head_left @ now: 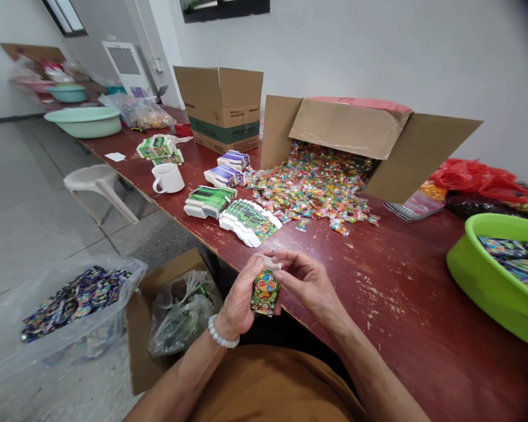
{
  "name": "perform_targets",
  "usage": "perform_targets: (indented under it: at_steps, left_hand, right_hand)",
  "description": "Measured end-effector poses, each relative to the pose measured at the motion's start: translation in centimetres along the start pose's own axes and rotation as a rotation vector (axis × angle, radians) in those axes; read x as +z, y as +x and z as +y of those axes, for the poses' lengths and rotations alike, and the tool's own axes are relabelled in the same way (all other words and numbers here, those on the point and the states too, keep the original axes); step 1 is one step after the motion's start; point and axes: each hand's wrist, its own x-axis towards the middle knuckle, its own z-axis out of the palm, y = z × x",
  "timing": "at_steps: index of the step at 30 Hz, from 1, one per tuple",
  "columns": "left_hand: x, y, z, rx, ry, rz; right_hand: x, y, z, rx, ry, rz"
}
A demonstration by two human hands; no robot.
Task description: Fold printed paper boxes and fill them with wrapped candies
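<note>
My left hand (240,299) holds a small green printed box (265,293) upright at the table's front edge. My right hand (305,281) pinches the box's white top flap with its fingertips. A fanned stack of flat green boxes (249,221) lies just beyond my hands. Behind it, a heap of small colourful wrapped candies (312,187) spills from a tipped cardboard box (361,132) onto the red table (378,281).
A lime green basin (479,275) of dark packets sits at the right. A white mug (168,177), more box stacks (209,201), an upright carton (222,105) and teal basins (85,120) stand further left. Below the table are a bag of packets (70,299) and a stool (97,181).
</note>
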Motion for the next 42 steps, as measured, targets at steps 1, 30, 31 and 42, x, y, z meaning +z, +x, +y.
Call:
perform_targets:
  at_steps: [1, 30, 31, 42]
  left_hand:
    - [0.0, 0.0, 0.0, -0.008, 0.002, -0.009]
    - [-0.7, 0.0, 0.6, 0.003, 0.112, 0.042]
    - [-0.7, 0.0, 0.6, -0.024, 0.086, 0.037]
    - [-0.8, -0.1, 0.2, 0.092, 0.172, 0.024]
  right_hand:
    - [0.0, 0.0, -0.1, 0.028, 0.005, -0.035]
    - [-0.8, 0.5, 1.0, -0.226, -0.484, -0.036]
    - [-0.8, 0.6, 1.2, -0.32, -0.581, -0.009]
    - [0.6, -0.5, 2.4, -0.192, -0.29, 0.091]
